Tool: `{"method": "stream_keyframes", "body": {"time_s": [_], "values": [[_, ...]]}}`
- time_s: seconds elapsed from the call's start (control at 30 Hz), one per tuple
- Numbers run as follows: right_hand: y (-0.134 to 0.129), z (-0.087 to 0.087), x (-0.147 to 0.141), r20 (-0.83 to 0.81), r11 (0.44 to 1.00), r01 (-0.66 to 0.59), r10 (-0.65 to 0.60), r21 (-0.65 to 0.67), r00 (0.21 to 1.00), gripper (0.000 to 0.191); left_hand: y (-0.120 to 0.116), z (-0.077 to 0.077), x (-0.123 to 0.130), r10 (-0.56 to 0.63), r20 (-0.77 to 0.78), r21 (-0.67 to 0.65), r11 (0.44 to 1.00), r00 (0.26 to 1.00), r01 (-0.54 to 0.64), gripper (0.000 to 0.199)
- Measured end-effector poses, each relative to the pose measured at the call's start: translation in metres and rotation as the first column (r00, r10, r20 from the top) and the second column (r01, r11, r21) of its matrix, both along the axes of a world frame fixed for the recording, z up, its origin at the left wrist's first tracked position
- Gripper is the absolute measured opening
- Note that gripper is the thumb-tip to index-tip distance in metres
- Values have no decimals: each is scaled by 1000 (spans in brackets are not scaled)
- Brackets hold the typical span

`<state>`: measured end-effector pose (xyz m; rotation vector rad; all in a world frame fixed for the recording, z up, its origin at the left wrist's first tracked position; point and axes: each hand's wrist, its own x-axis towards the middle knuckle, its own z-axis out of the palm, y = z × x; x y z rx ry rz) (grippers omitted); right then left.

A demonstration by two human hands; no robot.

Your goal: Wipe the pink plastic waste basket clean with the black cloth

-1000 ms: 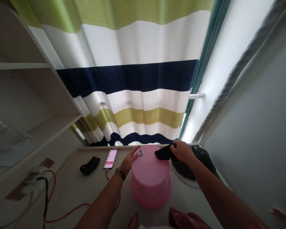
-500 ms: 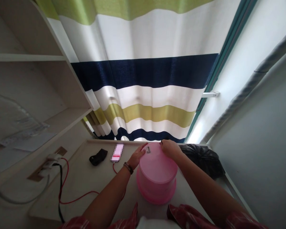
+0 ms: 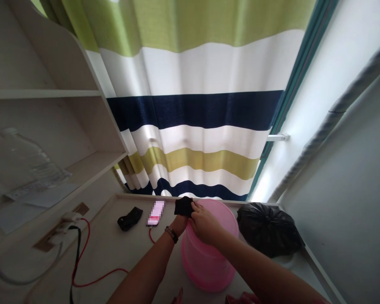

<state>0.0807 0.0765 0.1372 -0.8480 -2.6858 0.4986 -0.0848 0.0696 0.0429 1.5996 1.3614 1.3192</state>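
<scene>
A small piece of black cloth (image 3: pixel 183 206) is held up between my hands over the left rim of the pink plastic bucket (image 3: pixel 210 276). My left hand (image 3: pixel 179 224), with a beaded bracelet at the wrist, grips the cloth from below, and its fingers are mostly hidden by it. The fingers of my right hand (image 3: pixel 205 223) pinch the cloth's right edge, while the forearm passes over the bucket. The bucket stands on the white desk with its pale flat face up. Another folded black cloth item (image 3: pixel 129 218) lies on the desk to the left.
A phone (image 3: pixel 156 212) with a blurred screen lies left of my hands, on a red cable (image 3: pixel 103 277). A tied black plastic bag (image 3: pixel 269 228) sits at the right. Plugs (image 3: pixel 63 226) fill wall sockets below a shelf with a clear bottle (image 3: pixel 31 154). A striped curtain (image 3: pixel 193 109) hangs behind.
My right hand has moved left from the bucket's far rim to my left hand. The black cloth, barely visible before, now shows between both hands. The view has tilted up slightly.
</scene>
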Motion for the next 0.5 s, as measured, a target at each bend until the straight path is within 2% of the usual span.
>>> {"method": "stream_keyframes", "body": {"time_s": [0.13,0.23,0.3,0.37,0.43,0.5], "values": [[-17,10,26,-25,999,-29,28,-22,999,39,0,-1,4,-7,169,-67,998,986,19,35],[-35,6,44,-24,994,-107,107,-23,994,35,3,4,11,-31,305,-133,988,952,75,55],[-43,-9,52,45,978,-202,205,-53,978,37,5,12,15,-45,367,-175,978,929,117,64],[-44,-32,58,104,961,-275,276,-21,956,27,3,22,19,-51,410,-203,968,911,146,63],[-40,-57,66,100,957,-274,265,90,959,19,-3,32,23,-51,441,-217,963,896,162,56],[-37,-79,79,59,952,-240,233,187,971,22,-11,41,27,-43,451,-239,957,891,167,57]]}}
